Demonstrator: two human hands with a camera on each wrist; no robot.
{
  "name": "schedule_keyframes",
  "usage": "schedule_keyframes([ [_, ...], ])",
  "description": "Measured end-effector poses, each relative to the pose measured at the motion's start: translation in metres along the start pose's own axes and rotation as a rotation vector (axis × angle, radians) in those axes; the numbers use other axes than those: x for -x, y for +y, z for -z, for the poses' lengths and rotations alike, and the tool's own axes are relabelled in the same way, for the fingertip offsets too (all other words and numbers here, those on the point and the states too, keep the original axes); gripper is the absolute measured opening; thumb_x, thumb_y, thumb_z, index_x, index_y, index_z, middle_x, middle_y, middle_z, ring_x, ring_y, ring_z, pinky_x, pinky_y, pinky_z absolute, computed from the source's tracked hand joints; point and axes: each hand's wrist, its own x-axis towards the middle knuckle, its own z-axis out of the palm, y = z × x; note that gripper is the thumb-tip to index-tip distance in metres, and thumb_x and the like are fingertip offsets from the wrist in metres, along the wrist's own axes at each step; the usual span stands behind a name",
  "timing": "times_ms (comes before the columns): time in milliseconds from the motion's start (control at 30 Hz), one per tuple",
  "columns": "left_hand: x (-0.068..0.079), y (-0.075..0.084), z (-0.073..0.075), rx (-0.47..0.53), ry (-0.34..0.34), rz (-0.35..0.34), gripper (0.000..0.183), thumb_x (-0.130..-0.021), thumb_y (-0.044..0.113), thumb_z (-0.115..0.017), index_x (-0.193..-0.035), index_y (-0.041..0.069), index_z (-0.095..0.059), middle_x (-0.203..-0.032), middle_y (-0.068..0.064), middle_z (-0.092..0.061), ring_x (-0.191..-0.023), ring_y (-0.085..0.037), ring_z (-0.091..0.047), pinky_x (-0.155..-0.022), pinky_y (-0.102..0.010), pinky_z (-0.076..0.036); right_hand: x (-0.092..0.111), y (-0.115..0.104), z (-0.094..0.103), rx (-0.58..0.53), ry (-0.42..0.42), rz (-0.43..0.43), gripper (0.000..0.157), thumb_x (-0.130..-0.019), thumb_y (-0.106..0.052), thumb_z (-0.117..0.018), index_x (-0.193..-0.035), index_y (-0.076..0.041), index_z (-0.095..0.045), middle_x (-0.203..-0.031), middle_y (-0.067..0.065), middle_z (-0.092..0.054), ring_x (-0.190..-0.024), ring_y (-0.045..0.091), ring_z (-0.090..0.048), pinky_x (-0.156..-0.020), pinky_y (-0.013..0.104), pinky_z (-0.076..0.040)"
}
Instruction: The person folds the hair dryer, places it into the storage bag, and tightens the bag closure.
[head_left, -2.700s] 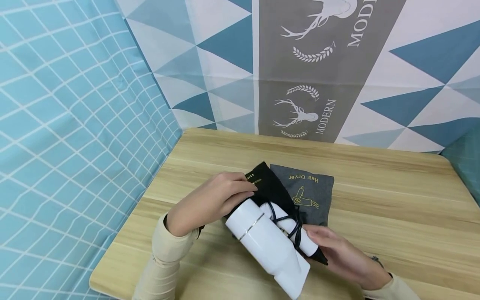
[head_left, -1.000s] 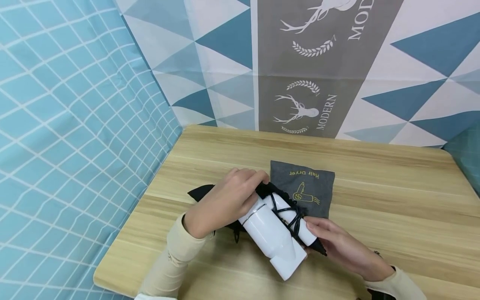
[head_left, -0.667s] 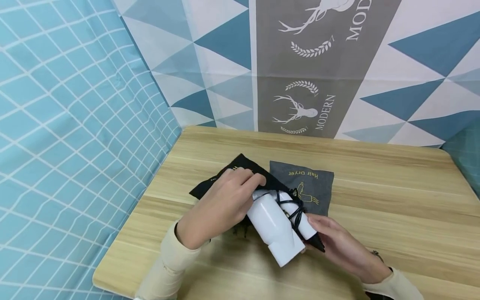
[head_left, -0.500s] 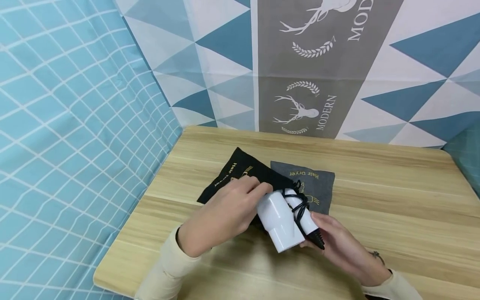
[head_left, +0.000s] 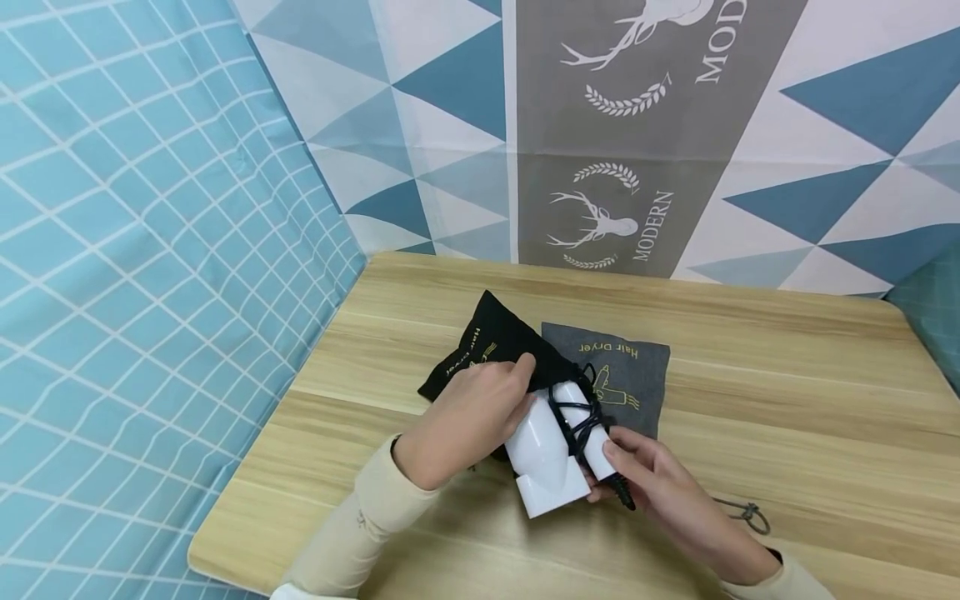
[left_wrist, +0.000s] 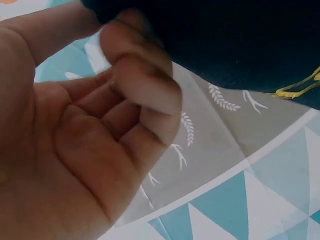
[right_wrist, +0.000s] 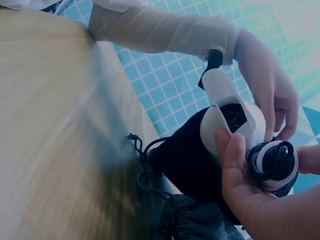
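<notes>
A white hair dryer (head_left: 542,446) is partly inside a black drawstring bag (head_left: 517,333); its nozzle end and folded handle stick out. Black power cord (head_left: 581,421) is wound around the handle. My left hand (head_left: 468,421) pinches the bag's mouth edge over the dryer's barrel; in the left wrist view the thumb and forefinger of that hand (left_wrist: 95,120) meet at the dark cloth. With my right hand (head_left: 671,496) I hold the handle's end between thumb and fingers. The right wrist view shows the nozzle opening (right_wrist: 235,117) beside that handle. The rest of the dryer is hidden in the bag.
A grey pouch (head_left: 637,367) marked "Hair Dryer" lies flat on the wooden table (head_left: 787,400) behind the dryer. A thin cord loop (head_left: 752,515) lies by the right wrist. A blue checked curtain (head_left: 150,250) borders the table's left side.
The bag has been drawn farther over the dryer, so less of the barrel shows. My left hand moved from the bag's far part to its mouth edge; the right keeps holding the handle.
</notes>
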Motion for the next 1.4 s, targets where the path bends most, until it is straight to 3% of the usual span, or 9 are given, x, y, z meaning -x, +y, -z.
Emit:
schedule_keyframes([
  [100,-0.002,-0.001,-0.004,-0.047,0.009,-0.044,0.011,-0.095,0.014,-0.065,-0.088,0.010,-0.056,-0.062,0.007,-0.046,-0.052,-0.008,-0.047,-0.044,-0.024,-0.041,0.001,0.000,-0.003,0.013,-0.009,-0.010,0.039,-0.109,-0.018,-0.039,-0.138,0.009,-0.039,-0.109,0.017,-0.063,-0.087,0.021,-0.066,-0.079,0.037,-0.057],
  [233,-0.004,-0.001,-0.006,-0.034,0.049,-0.115,0.009,-0.096,0.015,-0.062,-0.090,0.012,-0.057,-0.064,0.007,-0.049,-0.054,-0.008,-0.049,-0.046,-0.024,-0.042,0.001,0.000,-0.008,0.032,-0.001,0.022,0.040,-0.108,-0.014,-0.042,-0.137,0.013,-0.041,-0.108,0.018,-0.067,-0.088,0.023,-0.067,-0.074,0.043,-0.058],
  [467,-0.006,0.000,-0.007,0.014,0.115,-0.163,0.012,-0.099,0.015,-0.059,-0.088,0.012,-0.056,-0.063,0.008,-0.047,-0.055,-0.006,-0.046,-0.048,-0.021,-0.040,-0.002,-0.004,-0.015,-0.032,0.052,-0.018,0.052,-0.102,-0.009,-0.055,-0.140,0.018,-0.033,-0.108,0.019,-0.071,-0.094,0.026,-0.071,-0.085,0.045,-0.056],
  [733,-0.005,0.006,-0.006,0.054,0.088,-0.235,0.012,-0.100,0.016,-0.057,-0.088,0.014,-0.058,-0.066,0.008,-0.049,-0.059,-0.006,-0.046,-0.053,-0.020,-0.042,-0.008,-0.010,-0.020,-0.019,0.004,-0.021,0.065,-0.097,-0.005,-0.062,-0.143,0.021,-0.024,-0.115,0.024,-0.066,-0.102,0.026,-0.069,-0.089,0.041,-0.055],
  [833,-0.006,0.006,-0.005,0.044,0.098,-0.246,0.013,-0.101,0.016,-0.057,-0.088,0.013,-0.060,-0.067,0.008,-0.050,-0.060,-0.006,-0.047,-0.054,-0.020,-0.043,-0.009,-0.009,-0.022,-0.006,0.018,-0.048,0.063,-0.098,-0.007,-0.063,-0.141,0.021,-0.027,-0.113,0.022,-0.068,-0.099,0.026,-0.070,-0.090,0.038,-0.055],
  [1033,-0.005,-0.002,0.001,0.025,0.163,-0.205,0.012,-0.099,0.014,-0.061,-0.087,0.013,-0.061,-0.067,0.007,-0.051,-0.061,-0.005,-0.048,-0.054,-0.020,-0.044,-0.011,-0.009,-0.021,-0.078,0.056,-0.104,0.050,-0.100,-0.012,-0.061,-0.133,0.017,-0.038,-0.110,0.015,-0.070,-0.099,0.019,-0.070,-0.089,0.033,-0.055],
  [1167,-0.004,-0.005,0.003,0.033,0.169,-0.204,0.014,-0.100,0.013,-0.059,-0.086,0.014,-0.061,-0.068,0.007,-0.049,-0.059,-0.004,-0.046,-0.051,-0.019,-0.041,-0.011,-0.011,-0.018,-0.115,0.031,-0.086,0.034,-0.106,-0.021,-0.050,-0.121,0.009,-0.050,-0.098,0.010,-0.068,-0.084,0.015,-0.068,-0.069,0.028,-0.058],
  [1267,-0.003,-0.004,0.004,0.036,0.156,-0.216,0.013,-0.099,0.012,-0.058,-0.086,0.014,-0.060,-0.068,0.007,-0.049,-0.059,-0.004,-0.045,-0.051,-0.019,-0.040,-0.011,-0.013,-0.017,-0.156,0.015,-0.086,0.031,-0.107,-0.025,-0.046,-0.117,0.004,-0.052,-0.092,0.006,-0.063,-0.072,0.011,-0.059,-0.056,0.022,-0.051],
  [1400,-0.002,-0.003,0.005,0.014,0.134,-0.213,0.015,-0.099,0.012,-0.057,-0.085,0.015,-0.058,-0.068,0.008,-0.049,-0.059,-0.006,-0.045,-0.052,-0.021,-0.041,-0.011,-0.014,-0.017,-0.194,-0.008,-0.066,0.031,-0.105,-0.014,-0.049,-0.129,0.007,-0.046,-0.098,0.007,-0.061,-0.076,0.012,-0.055,-0.065,0.021,-0.047],
])
